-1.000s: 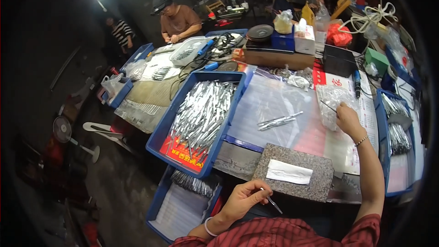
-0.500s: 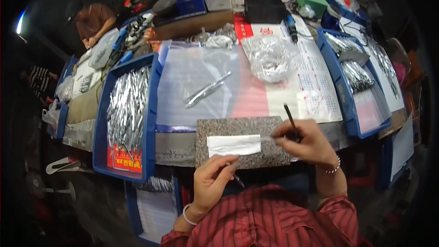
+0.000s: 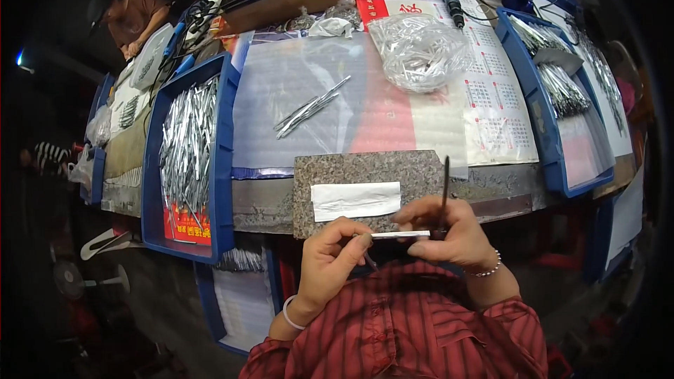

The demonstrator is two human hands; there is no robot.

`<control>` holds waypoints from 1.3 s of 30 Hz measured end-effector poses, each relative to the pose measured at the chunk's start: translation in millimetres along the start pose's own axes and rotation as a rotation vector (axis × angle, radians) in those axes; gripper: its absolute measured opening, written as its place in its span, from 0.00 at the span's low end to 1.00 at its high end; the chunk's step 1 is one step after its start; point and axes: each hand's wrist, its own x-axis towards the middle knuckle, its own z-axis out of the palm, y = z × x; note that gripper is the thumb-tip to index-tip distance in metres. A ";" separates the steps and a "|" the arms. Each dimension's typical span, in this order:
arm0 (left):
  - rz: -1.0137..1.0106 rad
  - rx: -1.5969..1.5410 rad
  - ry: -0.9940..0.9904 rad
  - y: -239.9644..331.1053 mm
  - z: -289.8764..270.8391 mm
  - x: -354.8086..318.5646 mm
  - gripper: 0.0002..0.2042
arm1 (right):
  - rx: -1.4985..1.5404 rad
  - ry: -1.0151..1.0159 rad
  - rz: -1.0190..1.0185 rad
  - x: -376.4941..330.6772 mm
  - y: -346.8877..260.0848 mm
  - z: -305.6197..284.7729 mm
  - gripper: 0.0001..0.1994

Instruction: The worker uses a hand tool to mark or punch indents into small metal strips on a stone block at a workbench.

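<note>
My left hand (image 3: 330, 260) is closed in a pinch on one end of a slim silvery strip (image 3: 400, 235), which lies level over the near edge of a speckled stone slab (image 3: 365, 167). A short dark slim piece (image 3: 371, 262) sticks out below its fingers; its kind is unclear. My right hand (image 3: 453, 235) is curled round a thin dark rod-like tool (image 3: 445, 189) that stands upright, and its fingertips are at the strip's other end. Whether they touch it is hard to tell. On the slab lies a folded white cloth or paper (image 3: 354, 200).
A blue tray (image 3: 226, 147) of silvery strips stands at left, another blue tray (image 3: 554, 161) at right. Several strips (image 3: 312, 107) lie on the plastic sheet (image 3: 260, 98). A clear bag (image 3: 421, 56) and a blue-handled tool (image 3: 453, 5) lie beyond. A person (image 3: 137, 17) sits far left.
My right hand has come down and toward my left hand. The silvery strip now shows between the two hands. The whole view has shifted slightly, so the table sits higher.
</note>
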 end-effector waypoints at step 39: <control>-0.112 -0.570 0.050 -17.5 -3.7 -8.9 0.11 | -0.904 0.052 -0.488 -15.1 17.2 40.4 0.16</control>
